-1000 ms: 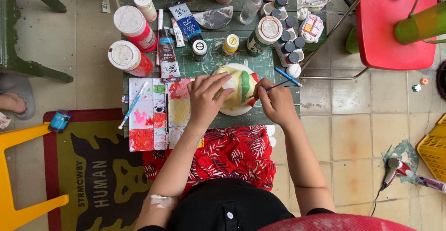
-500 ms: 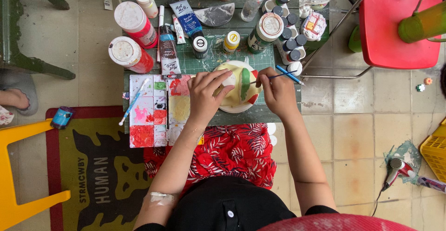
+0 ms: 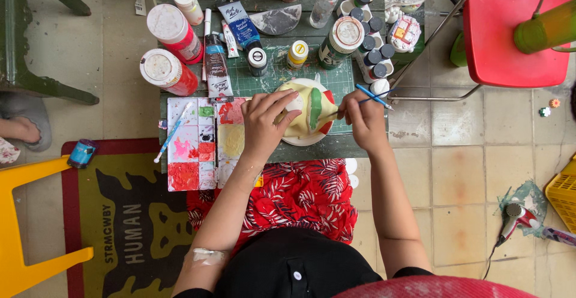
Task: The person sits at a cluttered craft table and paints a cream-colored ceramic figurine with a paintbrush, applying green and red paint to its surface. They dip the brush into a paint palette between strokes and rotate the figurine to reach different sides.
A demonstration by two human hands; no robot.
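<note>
Head view, looking straight down on a seated person at a small green table (image 3: 360, 145).

Item 1: left hand (image 3: 264, 121), fingers spread and curved, pressing down on the left part of a painted mask (image 3: 312, 115), holding it steady. The mask, cream with a green stripe and a red edge, is lying on a green cutting mat (image 3: 336, 79) near the table's middle, just ahead of the person's lap.

Item 2: right hand (image 3: 360, 115), fingers pinched narrow around a thin paintbrush (image 3: 336, 115); the brush tip is touching the mask's right side. A second, blue-handled brush (image 3: 372, 96) is crossing just above this hand; whether the hand is holding it too cannot be told.

Item 3: paint palette (image 3: 198, 142), a white tray stained red, pink, yellow and green, lying just beside the left hand, with a light blue brush (image 3: 171, 133) resting across it.

Item 4: two red jars with white lids (image 3: 168, 52) standing at the table's left end; paint tubes (image 3: 240, 25) lying beside them.

Item 5: a cluster of small dark-capped bottles (image 3: 375, 55) standing beyond the right hand.

Item 6: red patterned cloth (image 3: 300, 193) covering the person's lap.

Item 7: yellow chair (image 3: 24, 214) and red chair (image 3: 516, 28) standing well apart on the tiled floor (image 3: 456, 172).
</note>
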